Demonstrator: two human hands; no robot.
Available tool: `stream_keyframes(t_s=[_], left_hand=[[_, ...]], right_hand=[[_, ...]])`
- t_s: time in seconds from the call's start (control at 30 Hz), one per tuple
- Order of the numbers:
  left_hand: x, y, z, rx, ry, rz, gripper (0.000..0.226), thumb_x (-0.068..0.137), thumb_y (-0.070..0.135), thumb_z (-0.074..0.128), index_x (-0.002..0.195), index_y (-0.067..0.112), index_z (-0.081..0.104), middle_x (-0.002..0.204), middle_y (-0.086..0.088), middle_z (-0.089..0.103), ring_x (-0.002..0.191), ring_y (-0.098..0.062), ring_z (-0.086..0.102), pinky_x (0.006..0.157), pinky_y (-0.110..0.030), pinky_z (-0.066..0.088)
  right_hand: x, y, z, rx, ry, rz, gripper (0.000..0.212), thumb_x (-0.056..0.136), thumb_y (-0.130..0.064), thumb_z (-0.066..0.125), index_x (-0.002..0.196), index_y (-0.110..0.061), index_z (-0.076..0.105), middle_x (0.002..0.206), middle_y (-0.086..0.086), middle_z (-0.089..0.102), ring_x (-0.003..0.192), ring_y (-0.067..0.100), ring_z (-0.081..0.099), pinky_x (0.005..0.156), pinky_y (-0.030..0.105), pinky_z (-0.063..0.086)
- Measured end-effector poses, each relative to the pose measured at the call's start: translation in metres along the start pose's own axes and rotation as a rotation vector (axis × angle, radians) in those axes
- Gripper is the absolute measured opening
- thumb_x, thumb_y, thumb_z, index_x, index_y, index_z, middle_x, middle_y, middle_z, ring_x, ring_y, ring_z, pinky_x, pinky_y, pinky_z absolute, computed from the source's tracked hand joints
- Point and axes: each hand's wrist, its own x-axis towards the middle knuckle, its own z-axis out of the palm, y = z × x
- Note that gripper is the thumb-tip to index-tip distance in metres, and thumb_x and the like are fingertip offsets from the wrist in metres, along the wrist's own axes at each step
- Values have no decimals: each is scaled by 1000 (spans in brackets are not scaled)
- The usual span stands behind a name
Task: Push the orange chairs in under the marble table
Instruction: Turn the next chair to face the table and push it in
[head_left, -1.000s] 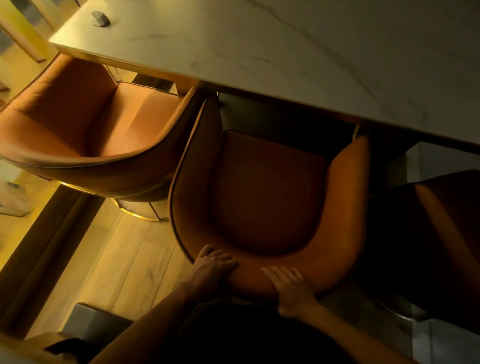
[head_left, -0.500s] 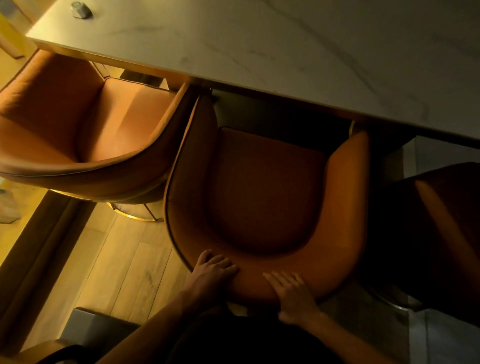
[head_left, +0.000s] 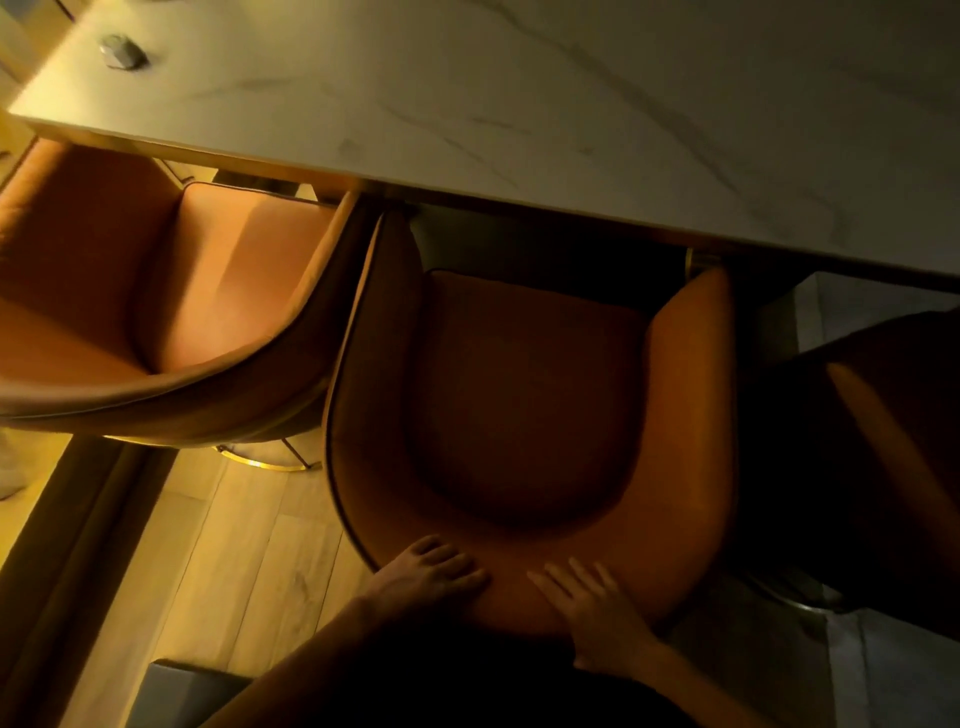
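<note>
An orange tub chair stands right below me, its front tucked under the edge of the marble table. My left hand curls over the top of its backrest at the left. My right hand lies flat with fingers spread on the backrest top beside it. A second orange chair stands to the left, its right armrest touching the middle chair, its seat mostly out from under the table. A third chair sits in deep shadow at the right.
A small grey object lies near the table's far left corner. The left chair has a gold ring base on the wooden floor. A dark strip runs along the floor at left. A grey box edge is beside my left arm.
The middle chair has slid a little further under the table with both hands on its backrest. The view has shifted slightly right and down.
</note>
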Motion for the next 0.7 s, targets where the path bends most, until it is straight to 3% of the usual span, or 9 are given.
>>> stream_keyframes(t_s=[0.17,0.47,0.7], left_hand=[[9,-27,-20,28,51,45,34,91,41,47,122,29,54,109,10,64,93,-10,63,81,-26,52],[14,-48,-40,26,-11,52,42,86,47,41,126,34,49,112,13,64,97,-7,64,82,-23,53],[11,-33,-42,5,-22,-71,51,78,59,39,125,42,50,113,16,66,97,-5,66,85,-27,53]], right_hand=[[9,-3,-19,35,56,34,105,81,-38,75,154,-29,-1,162,3,12,146,32,13,117,52,6],[19,-10,-39,31,134,69,101,80,-39,73,154,-31,5,160,0,17,145,26,18,117,46,11],[15,-10,-28,19,212,56,102,76,-45,73,153,-28,10,156,1,25,140,24,26,116,45,16]])
